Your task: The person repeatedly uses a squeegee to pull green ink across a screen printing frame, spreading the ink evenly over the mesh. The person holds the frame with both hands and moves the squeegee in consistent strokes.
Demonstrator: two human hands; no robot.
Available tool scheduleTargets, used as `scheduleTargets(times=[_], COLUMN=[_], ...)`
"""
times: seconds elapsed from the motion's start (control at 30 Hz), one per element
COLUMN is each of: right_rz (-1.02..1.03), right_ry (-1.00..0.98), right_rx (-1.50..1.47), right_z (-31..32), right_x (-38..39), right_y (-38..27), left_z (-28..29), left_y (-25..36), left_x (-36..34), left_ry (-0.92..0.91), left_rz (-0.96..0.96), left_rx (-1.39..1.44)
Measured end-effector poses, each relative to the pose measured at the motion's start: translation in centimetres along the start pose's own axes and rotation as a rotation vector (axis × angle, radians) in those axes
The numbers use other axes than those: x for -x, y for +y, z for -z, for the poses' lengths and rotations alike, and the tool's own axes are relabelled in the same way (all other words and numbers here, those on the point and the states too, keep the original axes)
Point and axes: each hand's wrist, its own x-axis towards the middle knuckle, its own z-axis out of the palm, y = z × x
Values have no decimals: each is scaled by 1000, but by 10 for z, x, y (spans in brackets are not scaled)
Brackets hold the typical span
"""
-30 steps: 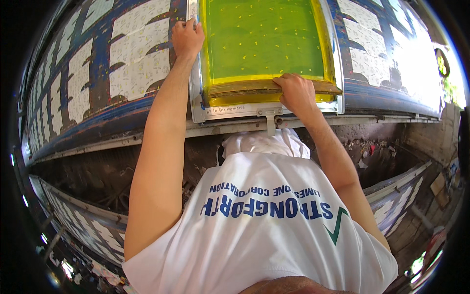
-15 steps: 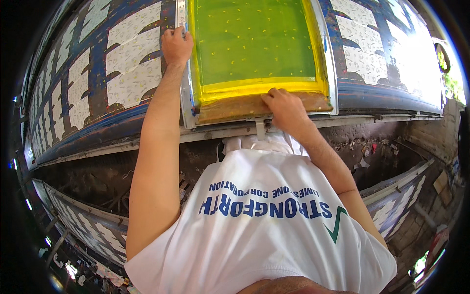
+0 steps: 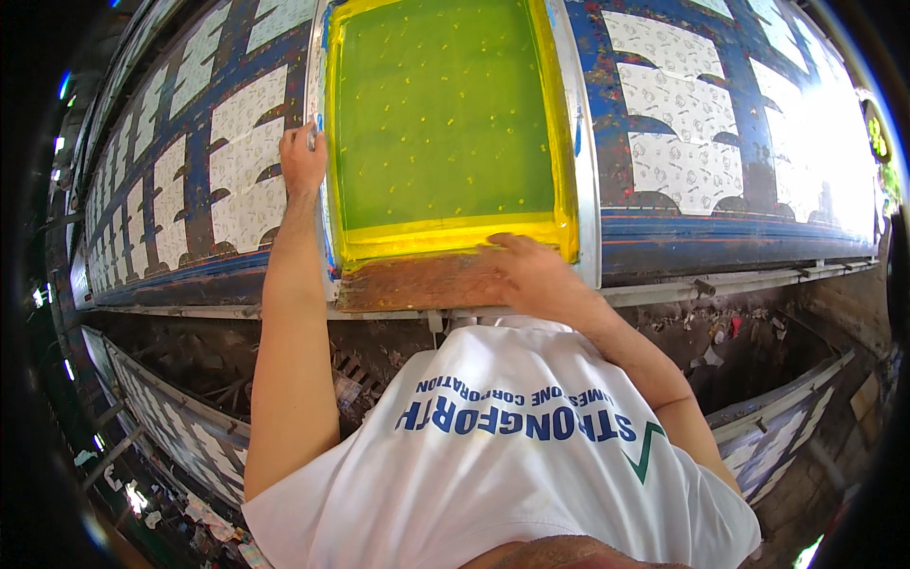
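Observation:
A silk-screen printing frame (image 3: 587,180) lies flat on a long table in front of me. Its mesh (image 3: 441,114) is green with small yellow specks, bordered by yellow tape, and its sides are pale rails. My left hand (image 3: 303,161) is closed on the outer edge of the left rail, fingers curled. My right hand (image 3: 533,275) lies over the right part of the brown, paint-stained strip (image 3: 408,283) at the frame's near end. Its fingers are loosely stretched toward the left and hold nothing I can see.
White patterned cut pieces (image 3: 248,142) lie in rows on the blue, paint-spotted table (image 3: 607,114) left of the frame, and more pieces (image 3: 682,166) lie to its right. A metal rail (image 3: 654,292) runs along the near edge. Behind me stands another table with pieces (image 3: 180,398); debris litters the ground between.
The screen frame now appears farther left and lower in view, with more of its mesh showing. My left hand has shifted with it. My right hand's fingers have loosened and straightened on the brown strip.

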Motion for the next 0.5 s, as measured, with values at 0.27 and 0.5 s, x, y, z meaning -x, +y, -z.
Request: scheduleTargets(times=[0.27,0.5], right_rz=[-449,-537], right_ry=[351,424], right_rx=[226,-11], right_z=[84,62], right_x=[35,30], right_y=[107,135], left_z=[3,2], left_y=[8,5], left_x=[0,1], left_ry=[-30,-42], left_rz=[33,91], left_rx=[-96,27])
